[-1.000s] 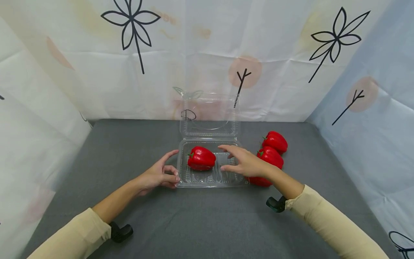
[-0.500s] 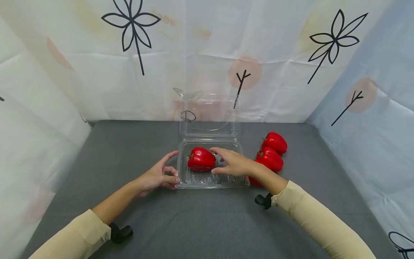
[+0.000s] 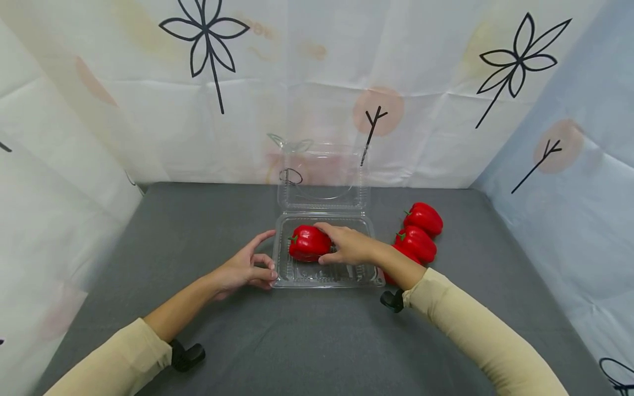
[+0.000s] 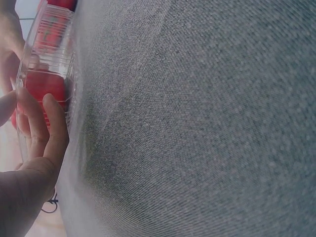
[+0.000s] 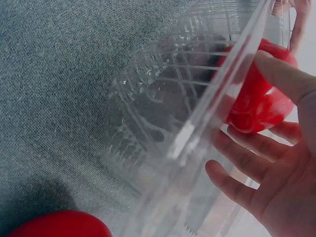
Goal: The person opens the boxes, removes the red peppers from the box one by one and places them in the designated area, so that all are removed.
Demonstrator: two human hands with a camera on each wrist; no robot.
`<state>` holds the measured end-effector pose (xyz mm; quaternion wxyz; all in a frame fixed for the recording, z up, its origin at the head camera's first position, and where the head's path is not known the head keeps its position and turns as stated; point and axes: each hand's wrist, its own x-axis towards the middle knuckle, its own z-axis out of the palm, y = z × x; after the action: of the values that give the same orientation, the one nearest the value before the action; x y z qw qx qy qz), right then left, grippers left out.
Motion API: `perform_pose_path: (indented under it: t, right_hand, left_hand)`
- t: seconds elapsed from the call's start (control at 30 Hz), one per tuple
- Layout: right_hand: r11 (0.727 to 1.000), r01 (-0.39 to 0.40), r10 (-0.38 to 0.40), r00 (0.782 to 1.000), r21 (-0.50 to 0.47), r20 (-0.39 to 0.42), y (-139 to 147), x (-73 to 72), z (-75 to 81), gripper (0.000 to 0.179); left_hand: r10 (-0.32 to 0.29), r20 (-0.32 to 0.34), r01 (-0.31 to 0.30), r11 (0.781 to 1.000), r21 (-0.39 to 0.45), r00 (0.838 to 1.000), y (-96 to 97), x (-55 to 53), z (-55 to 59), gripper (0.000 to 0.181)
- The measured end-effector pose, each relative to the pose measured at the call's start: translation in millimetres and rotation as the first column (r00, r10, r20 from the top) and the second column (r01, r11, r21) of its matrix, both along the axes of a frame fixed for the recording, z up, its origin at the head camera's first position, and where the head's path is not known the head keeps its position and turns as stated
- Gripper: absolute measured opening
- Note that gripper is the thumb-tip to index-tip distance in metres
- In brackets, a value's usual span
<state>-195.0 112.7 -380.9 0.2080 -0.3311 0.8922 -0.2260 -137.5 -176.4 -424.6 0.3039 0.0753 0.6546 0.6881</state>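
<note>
A clear plastic clamshell container (image 3: 329,280) lies open, its lid (image 3: 322,192) standing up at the back. Inside its left half sits a red bell pepper (image 3: 308,243). My left hand (image 3: 245,269) holds the container's left edge, thumb at the rim and fingers along the outer wall in the left wrist view. From the right, my right hand (image 3: 349,246) reaches over the container and grips the pepper's right end; the right wrist view shows the thumb (image 5: 276,69) on one side of it and the fingers on the other.
To the right of the container are three more red bell peppers: one at the back (image 3: 423,218), one in the middle (image 3: 417,243), and a third partly hidden by the right forearm. A grey cloth covers the table (image 3: 277,341); patterned white curtains (image 3: 317,88) stand behind and beside it.
My right hand has moved left over the container, from apart from the pepper to its right end. The left hand has stayed at the container's edge.
</note>
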Motion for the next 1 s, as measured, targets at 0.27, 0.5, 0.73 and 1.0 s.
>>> perform_pose_path:
  t: [0.27,0.5,0.73,1.0]
  right_hand:
    - [0.997,0.010,-0.005,0.997,0.079,-0.073,-2,2.2,1.3,0.074]
    - [0.997,0.003,0.004,0.997,0.080,-0.075,3,6.3,7.7,0.073]
    - [0.999,-0.001,0.005,0.997,0.054,-0.073,15,13.3,18.0,0.073]
    - [0.999,-0.021,0.024,0.995,0.029,-0.092,34,18.9,36.3,0.075]
  left_hand:
    - [-0.001,-0.002,0.001,1.000,-0.008,1.000,0.6,0.6,2.3,0.097]
    - [0.000,0.000,0.000,1.000,-0.007,1.000,1.0,0.2,2.1,0.098]
    - [0.003,-0.007,-0.003,1.000,-0.002,1.000,1.5,0.4,1.4,0.099]
    - [-0.003,-0.017,0.003,1.000,0.017,1.000,0.7,0.7,0.2,0.100]
